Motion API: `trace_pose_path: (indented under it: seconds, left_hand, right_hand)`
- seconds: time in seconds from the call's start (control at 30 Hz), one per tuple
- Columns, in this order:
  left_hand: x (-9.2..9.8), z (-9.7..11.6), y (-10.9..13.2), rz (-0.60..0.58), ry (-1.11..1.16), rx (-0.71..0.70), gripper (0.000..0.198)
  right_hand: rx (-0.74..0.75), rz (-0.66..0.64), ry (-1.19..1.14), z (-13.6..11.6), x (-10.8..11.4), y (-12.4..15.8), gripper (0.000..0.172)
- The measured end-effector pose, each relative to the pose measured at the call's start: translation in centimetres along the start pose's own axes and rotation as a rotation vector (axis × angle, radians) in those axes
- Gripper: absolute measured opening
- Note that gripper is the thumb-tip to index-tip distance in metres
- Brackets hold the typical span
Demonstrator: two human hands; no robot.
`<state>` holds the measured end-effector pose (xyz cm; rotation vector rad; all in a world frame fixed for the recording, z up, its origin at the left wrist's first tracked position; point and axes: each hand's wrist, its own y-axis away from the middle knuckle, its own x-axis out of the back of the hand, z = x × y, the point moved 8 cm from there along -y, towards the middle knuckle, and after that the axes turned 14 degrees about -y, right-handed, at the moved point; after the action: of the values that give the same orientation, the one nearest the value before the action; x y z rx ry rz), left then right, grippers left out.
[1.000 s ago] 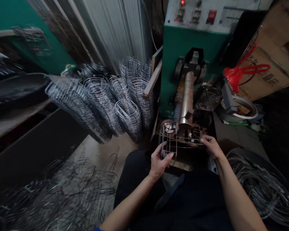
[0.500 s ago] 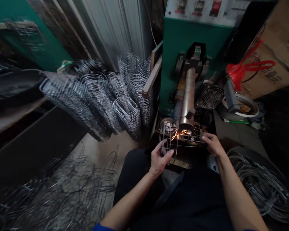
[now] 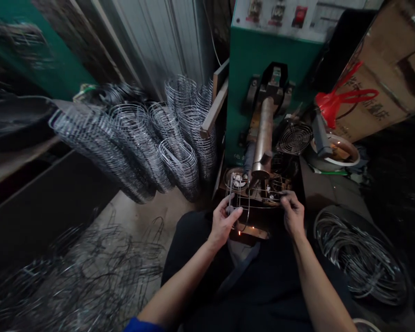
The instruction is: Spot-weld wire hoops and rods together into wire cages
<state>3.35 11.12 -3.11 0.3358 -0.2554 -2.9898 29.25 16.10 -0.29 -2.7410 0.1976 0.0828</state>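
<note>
My left hand [image 3: 224, 222] is closed around the left end of a wire frame [image 3: 248, 216], thumb toward me. At the frame's right end, my right hand [image 3: 293, 213] pinches the wire between thumb and fingers. The frame lies level beneath the thick metal cylinder [image 3: 264, 133] of a green spot welder [image 3: 237, 115]. Whether the electrode tip touches the wire I cannot tell. Two small glowing sparks show near a wooden strip [image 3: 254, 231] below the frame. Behind my left hand is a round dish [image 3: 235, 177] with whitish bits in it.
Stacks of bent wire loops [image 3: 180, 161] stand on the left, beside a wooden bar [image 3: 214, 108]. Loose wire pieces [image 3: 124, 263] litter the floor. A wire coil [image 3: 363, 258] lies at the right. Behind it are a white bowl [image 3: 354, 159], a red plastic bag [image 3: 332, 103] and a cardboard box [image 3: 390, 92].
The bright spray of sparks under the cylinder has died down to a few glowing specks lower down. My right hand has shifted slightly left and turned more upright; both hands keep hold of the frame.
</note>
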Motion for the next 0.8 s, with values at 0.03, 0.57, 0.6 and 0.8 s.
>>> trace_pose_path:
  seconds: [0.03, 0.57, 0.6, 0.8]
  left_hand:
    - [0.0, -0.1, 0.0, 0.007, 0.011, 0.0, 0.079]
    - [-0.5, 0.3, -1.7, 0.022, 0.033, 0.002, 0.086]
    - [-0.5, 0.3, -1.8, 0.025, 0.032, -0.001, 0.085]
    - [-0.9, 0.9, -2.5, 0.019, 0.03, -0.028, 0.08]
  right_hand:
    - [0.004, -0.002, -0.005, -0.2, -0.3, -0.2, 0.038]
    - [0.046, -0.06, 0.028, 0.0, -1.4, -2.8, 0.04]
    - [0.045, -0.062, 0.034, 0.1, -1.4, -3.0, 0.04]
    - [0.04, -0.039, 0.069, 0.1, -1.3, -3.8, 0.044]
